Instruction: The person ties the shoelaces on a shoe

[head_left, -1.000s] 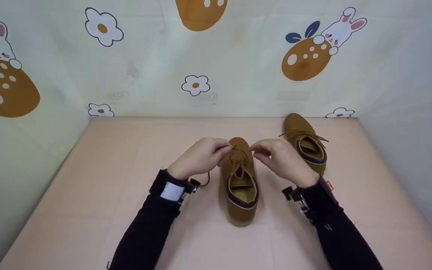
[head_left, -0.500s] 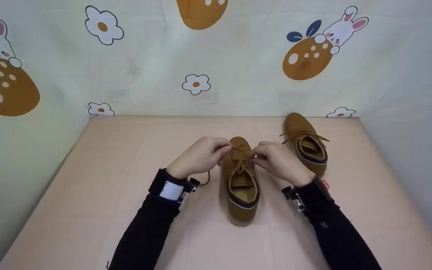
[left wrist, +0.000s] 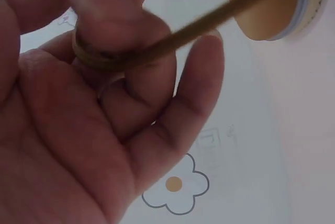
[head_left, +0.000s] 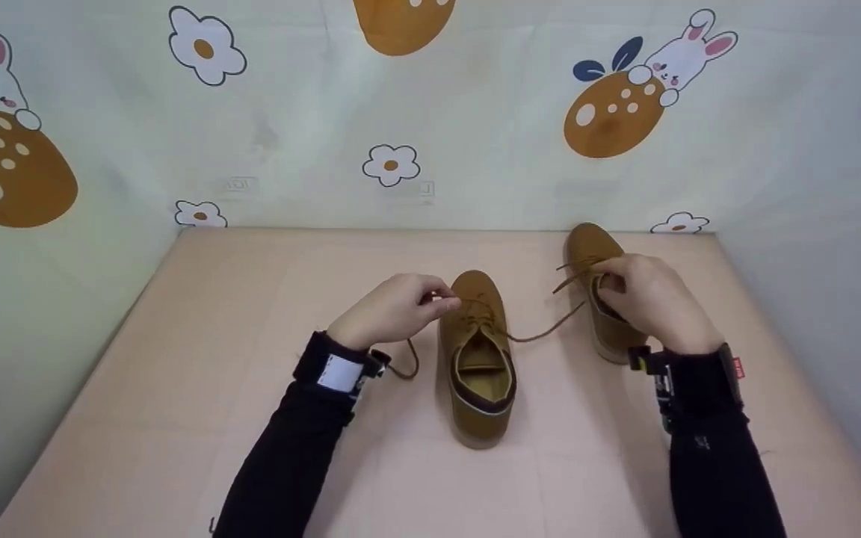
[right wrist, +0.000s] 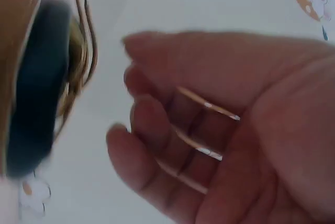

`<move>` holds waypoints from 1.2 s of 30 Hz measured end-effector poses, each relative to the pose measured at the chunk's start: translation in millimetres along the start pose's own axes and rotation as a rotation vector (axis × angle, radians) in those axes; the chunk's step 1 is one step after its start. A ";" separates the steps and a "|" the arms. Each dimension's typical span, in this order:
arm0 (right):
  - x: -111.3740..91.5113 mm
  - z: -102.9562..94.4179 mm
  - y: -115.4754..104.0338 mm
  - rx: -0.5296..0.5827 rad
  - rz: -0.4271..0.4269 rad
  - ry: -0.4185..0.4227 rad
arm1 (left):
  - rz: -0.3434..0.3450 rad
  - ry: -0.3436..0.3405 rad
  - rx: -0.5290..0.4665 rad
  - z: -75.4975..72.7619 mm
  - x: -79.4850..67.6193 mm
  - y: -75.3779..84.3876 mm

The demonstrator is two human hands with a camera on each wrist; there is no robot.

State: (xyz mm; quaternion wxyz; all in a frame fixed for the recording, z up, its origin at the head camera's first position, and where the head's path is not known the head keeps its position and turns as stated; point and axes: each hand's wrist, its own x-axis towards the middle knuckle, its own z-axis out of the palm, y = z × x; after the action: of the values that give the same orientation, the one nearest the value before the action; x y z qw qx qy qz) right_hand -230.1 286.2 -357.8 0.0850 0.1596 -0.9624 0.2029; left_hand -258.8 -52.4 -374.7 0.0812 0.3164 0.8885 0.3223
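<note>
A tan lace-up shoe [head_left: 479, 430] stands mid-table, toe pointing away. My left hand [head_left: 393, 310] holds its shoelace [left wrist: 193, 28] beside the toe; in the left wrist view the lace loops round a finger. On the shoe's right, a loose lace end [head_left: 546, 330] stretches across the table towards the second shoe. My right hand [head_left: 655, 299] is over that second tan shoe [head_left: 591, 243], hiding part of its opening and laces. In the right wrist view its fingers [right wrist: 128, 158] are loosely bent with nothing seen between thumb and fingertips, apart from the blurred shoe.
The pale pink tabletop [head_left: 236, 299] runs back to a cloth wall [head_left: 288, 127] printed with rabbits and flowers. Side walls rise on the left and right. A loop of lace [head_left: 412, 366] hangs below my left hand.
My right hand has moved from the middle shoe rightward over the second shoe. The middle shoe's right lace now lies stretched out to the right. The left hand has hardly moved.
</note>
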 end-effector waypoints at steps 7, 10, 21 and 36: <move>14.8 49.1 -42.1 0.132 -0.236 -0.258 | 0.025 0.040 -0.023 -5.2 -2.6 -6.3; 16.3 62.1 -46.8 0.143 -0.281 -0.270 | 0.022 0.073 -0.030 -9.9 -4.8 -8.4; 16.2 54.2 -34.1 0.121 -0.248 -0.222 | -0.010 0.091 -0.041 -19.5 -8.5 -13.9; 6.2 5.4 -9.4 0.091 -0.082 -0.020 | -0.060 -0.048 0.006 -26.7 -13.2 -22.5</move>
State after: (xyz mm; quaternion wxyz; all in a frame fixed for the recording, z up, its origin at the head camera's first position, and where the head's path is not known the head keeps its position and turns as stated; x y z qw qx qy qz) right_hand -233.2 274.1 -357.9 0.0764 0.2043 -0.9457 0.2411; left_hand -269.1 -87.9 -368.7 0.1112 0.2977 0.8962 0.3095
